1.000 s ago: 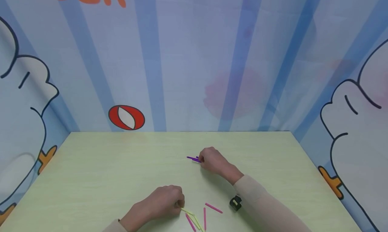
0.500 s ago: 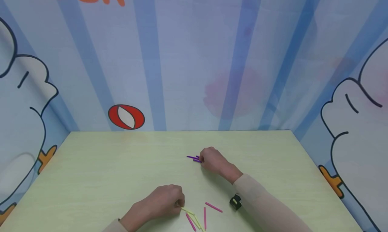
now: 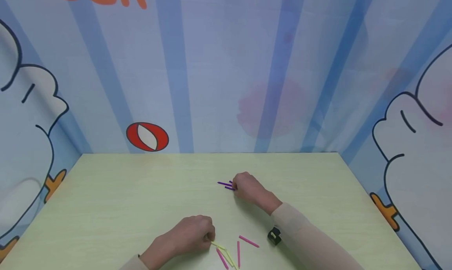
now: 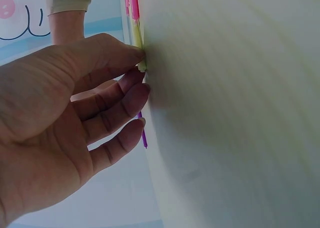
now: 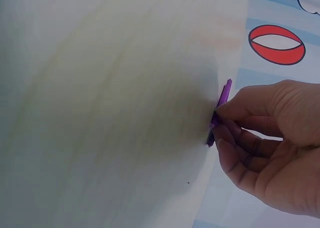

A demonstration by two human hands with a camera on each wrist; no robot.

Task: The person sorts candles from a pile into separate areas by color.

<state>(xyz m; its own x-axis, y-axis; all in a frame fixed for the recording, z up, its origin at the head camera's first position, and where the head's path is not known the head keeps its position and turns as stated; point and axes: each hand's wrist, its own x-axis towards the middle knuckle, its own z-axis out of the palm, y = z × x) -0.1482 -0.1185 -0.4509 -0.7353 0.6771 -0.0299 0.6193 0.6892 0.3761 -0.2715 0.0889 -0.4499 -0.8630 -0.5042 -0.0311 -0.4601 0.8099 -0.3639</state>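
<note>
My left hand rests low over the table and pinches the end of a thin yellow stick between thumb and index finger. In the left wrist view the pinched yellow stick lies along the tabletop, with the other fingers loosely bent. Farther back, my right hand is at several thin purple sticks, which poke out to its left. The right wrist view has thumb and fingertips pinching a purple stick close to the surface. Parts of the purple sticks are hidden by the fingers.
Near the front of the pale green table lie several pink sticks and more yellow sticks. A small black device sits at the right sleeve. A printed cloth backdrop rises behind the table.
Both hands stay in nearly the same places. The purple sticks at the right fingertips shift very slightly; the pink and yellow sticks lie as before.
</note>
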